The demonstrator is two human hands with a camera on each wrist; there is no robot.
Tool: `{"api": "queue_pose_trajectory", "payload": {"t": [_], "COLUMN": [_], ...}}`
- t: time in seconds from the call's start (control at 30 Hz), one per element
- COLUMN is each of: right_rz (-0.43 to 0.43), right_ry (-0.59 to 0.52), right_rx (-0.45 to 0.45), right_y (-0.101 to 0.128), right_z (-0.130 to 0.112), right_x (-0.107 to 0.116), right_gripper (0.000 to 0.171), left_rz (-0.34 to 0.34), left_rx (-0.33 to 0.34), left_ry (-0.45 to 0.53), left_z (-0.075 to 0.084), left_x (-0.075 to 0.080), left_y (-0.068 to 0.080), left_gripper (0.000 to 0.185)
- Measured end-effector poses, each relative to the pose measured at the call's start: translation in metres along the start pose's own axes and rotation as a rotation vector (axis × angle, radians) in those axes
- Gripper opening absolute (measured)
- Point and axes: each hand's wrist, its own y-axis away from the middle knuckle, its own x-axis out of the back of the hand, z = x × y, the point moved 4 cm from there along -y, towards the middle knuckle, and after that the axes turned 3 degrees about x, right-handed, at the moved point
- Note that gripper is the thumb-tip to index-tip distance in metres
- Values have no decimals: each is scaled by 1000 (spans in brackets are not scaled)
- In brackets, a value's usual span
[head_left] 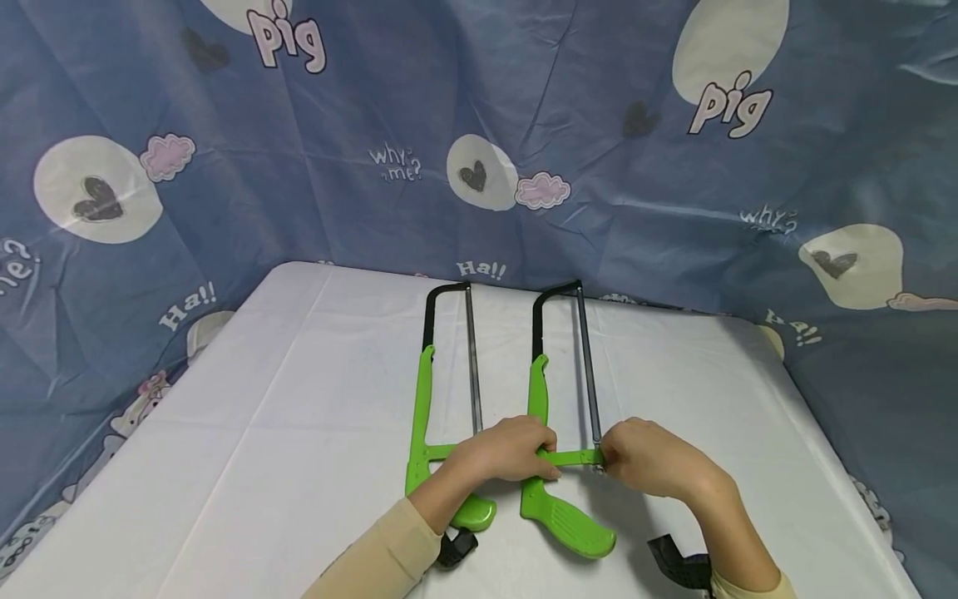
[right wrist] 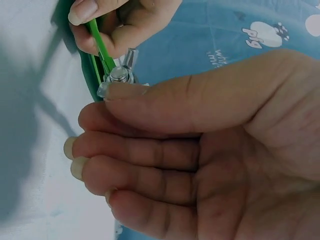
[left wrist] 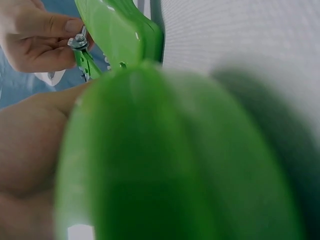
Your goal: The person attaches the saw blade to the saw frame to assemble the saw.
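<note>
While a second hacksaw (head_left: 437, 416) lies parallel at nine o'clock, the left hand (head_left: 503, 452) grips the right hacksaw (head_left: 557, 433), lying on the white table (head_left: 262, 433), handle at six, frame toward twelve; the right hand (head_left: 651, 457) pinches its wing nut (right wrist: 117, 77).

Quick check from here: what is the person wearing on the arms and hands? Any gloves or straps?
No gloves: the left hand and right hand are bare. Both arms wear beige long sleeves. A black strap mount sits at each wrist. Fingernails are unpainted and slightly long in the right wrist view.
</note>
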Motion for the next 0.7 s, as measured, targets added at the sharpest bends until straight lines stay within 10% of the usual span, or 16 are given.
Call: {"api": "queue_pose_trajectory", "payload": {"t": [0.7], "right_rz": [36], "right_ry": [20], "right_rx": [-103], "right_y": [-4], "right_z": [-1], "right_x": [-3], "right_gripper": [39], "left_rz": [-15], "left_rx": [6], "left_ry": [24], "left_z": [-1], "left_x": [0], "left_y": [0], "left_gripper": [28]}}
